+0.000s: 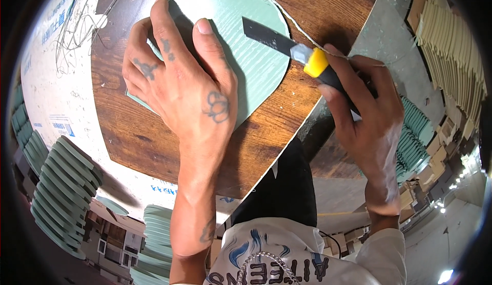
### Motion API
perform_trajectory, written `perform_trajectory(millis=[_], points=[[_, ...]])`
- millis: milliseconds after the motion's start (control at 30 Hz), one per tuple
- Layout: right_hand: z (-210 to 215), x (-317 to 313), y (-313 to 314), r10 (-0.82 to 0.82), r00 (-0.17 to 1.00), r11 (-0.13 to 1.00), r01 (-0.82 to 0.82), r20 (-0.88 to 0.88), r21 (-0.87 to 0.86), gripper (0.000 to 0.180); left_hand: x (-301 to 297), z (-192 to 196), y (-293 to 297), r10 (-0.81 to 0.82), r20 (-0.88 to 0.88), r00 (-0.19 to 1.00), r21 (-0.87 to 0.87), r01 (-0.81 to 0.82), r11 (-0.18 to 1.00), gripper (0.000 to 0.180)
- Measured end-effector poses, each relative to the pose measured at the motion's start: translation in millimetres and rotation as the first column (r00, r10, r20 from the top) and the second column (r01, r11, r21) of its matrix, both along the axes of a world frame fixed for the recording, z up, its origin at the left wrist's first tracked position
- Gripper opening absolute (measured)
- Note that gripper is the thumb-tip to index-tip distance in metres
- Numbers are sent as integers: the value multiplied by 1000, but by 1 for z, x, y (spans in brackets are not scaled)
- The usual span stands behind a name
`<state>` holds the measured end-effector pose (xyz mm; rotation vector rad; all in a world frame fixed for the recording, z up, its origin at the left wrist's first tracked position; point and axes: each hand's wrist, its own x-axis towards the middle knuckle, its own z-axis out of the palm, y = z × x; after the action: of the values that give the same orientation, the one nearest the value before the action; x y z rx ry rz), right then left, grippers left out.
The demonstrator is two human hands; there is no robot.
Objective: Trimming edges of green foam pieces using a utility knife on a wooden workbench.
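Note:
A light green, round-edged panel (pixel 259 67) lies on a dark wood-grain board. My left hand (pixel 187 80) is on top of it, its fingers bent over the panel's left edge and its thumb resting on the surface. In my right hand (pixel 366 90) is a utility knife (pixel 316 62) with a yellow collar and a long dark blade. The blade points left, over the right part of the panel; whether it touches cannot be seen. A thin pale strand (pixel 302 27) runs from the panel's upper right edge to my right fingers.
The wood-grain board (pixel 148 149) lies on a white printed sheet (pixel 61 95). Loose thin strands (pixel 84 26) tangle at the upper left. Green panels are stacked at the lower left (pixel 64 198) and at right (pixel 412 141). A tall cream stack (pixel 451 64) stands at far right.

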<state>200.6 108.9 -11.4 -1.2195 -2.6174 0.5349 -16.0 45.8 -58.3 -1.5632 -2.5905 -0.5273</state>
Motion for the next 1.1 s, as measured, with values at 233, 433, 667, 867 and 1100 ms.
perform_trajectory(millis=[233,433,667,867,1100], points=[[1,-3,7,8,1000,1000,-8,4,17,38,0,-2,0,-8,-3,1000,6,8,1000,50],[2,-4,10,17,999,1000,-18,32,10,39,-1,-1,-2,-5,-1,1000,4,5,1000,49],[4,-4,16,22,999,999,-23,38,25,38,0,-2,1,-5,-19,1000,2,5,1000,49],[-10,-12,28,102,994,990,-97,-37,104,36,-1,-1,-1,-7,-19,1000,3,7,1000,49],[-3,-10,34,98,993,995,-97,-73,16,40,-3,-1,-2,-13,4,1000,17,13,1000,46]])
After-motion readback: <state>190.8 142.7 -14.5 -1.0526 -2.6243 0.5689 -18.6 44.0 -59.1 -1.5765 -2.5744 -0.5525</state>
